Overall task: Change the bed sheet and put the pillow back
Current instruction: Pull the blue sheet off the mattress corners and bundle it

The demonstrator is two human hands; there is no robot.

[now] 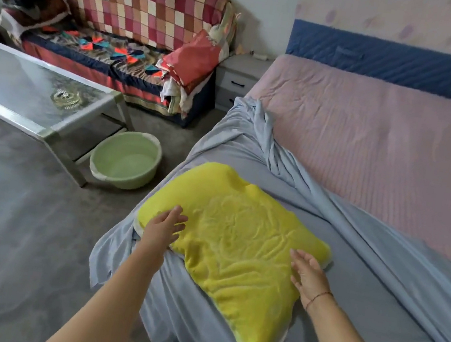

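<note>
Now: yellow pillow (238, 236) lies on the rumpled blue-grey sheet (361, 291), which covers part of the pink mattress (383, 129). My left hand (164, 229) rests on the pillow's left edge, my right hand (309, 275) at its right edge; all fingers straight, gripping nothing.

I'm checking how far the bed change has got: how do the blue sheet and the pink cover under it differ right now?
The blue sheet is plain grey-blue; the pink cover is pink with fine stripes. The blue sheet is bunched into folds and covers only the near side; the pink cover lies flat, bare on the far side. The blue sheet bears the yellow pillow; the pink cover's bare part bears nothing. Both are soft cloth layers.
</note>
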